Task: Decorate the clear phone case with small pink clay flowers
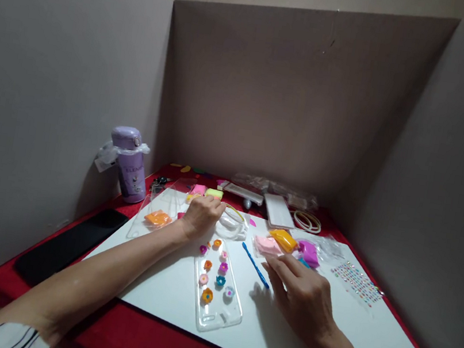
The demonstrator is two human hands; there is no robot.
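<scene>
A clear phone case (217,314) lies on the white board, with several small coloured clay flowers (207,295) across its surface. My left hand (202,216) is closed just beyond the case's far end, among the clay packets. Whatever its fingers hold, if anything, is hidden. To the right of the case my right hand (303,295) hovers with thumb and index finger pinched together; anything between them is too small to make out. A blue modelling tool (255,265) rests on the board between the case and my right hand, not gripped.
Orange clay (158,219), pink clay (267,245) and purple clay (308,253) lie in clear packets. A rhinestone sheet (357,283) is at the right. A purple bottle (130,167) and a black phone (71,243) stand left. Bangles (307,221) lie behind.
</scene>
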